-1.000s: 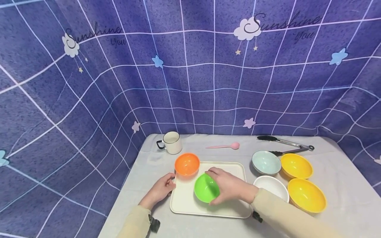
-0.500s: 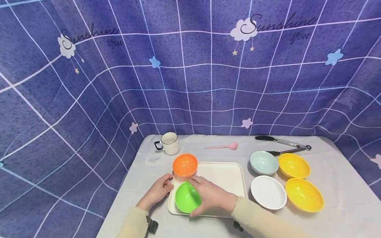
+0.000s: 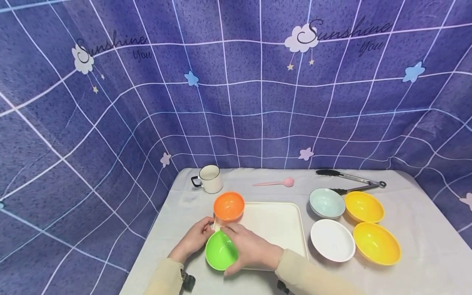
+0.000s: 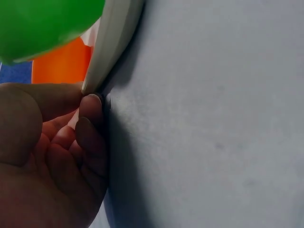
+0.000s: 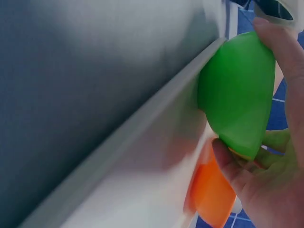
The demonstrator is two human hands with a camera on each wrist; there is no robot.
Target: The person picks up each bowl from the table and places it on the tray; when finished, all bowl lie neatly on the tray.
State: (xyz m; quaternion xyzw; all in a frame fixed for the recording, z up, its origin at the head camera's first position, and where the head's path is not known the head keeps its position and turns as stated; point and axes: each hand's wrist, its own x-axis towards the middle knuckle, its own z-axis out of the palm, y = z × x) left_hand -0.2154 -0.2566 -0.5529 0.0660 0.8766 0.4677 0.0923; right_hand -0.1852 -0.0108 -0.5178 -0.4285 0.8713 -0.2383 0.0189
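A green bowl [image 3: 220,250] is gripped by its right side in my right hand [image 3: 250,248], over the near left corner of the cream tray [image 3: 274,219]. In the right wrist view, thumb and fingers span the green bowl [image 5: 237,90] just above the tray's rim [image 5: 137,118]. My left hand [image 3: 194,239] is at the tray's left edge; the left wrist view shows its thumb and fingertips [image 4: 90,107] pinching the rim [image 4: 111,42]. An orange bowl [image 3: 229,206] sits at the tray's far left corner.
Behind stand a white mug [image 3: 211,179] and a pink spoon [image 3: 282,182]. To the right are a pale blue bowl [image 3: 327,203], a white bowl [image 3: 332,240], two yellow bowls [image 3: 364,207] and black-handled tongs [image 3: 350,177]. A patterned cloth [image 3: 243,98] hangs behind the table.
My right hand has carried the green bowl leftward and slightly nearer, from the tray's middle to its near left corner. My left hand has stayed at the tray's left edge.
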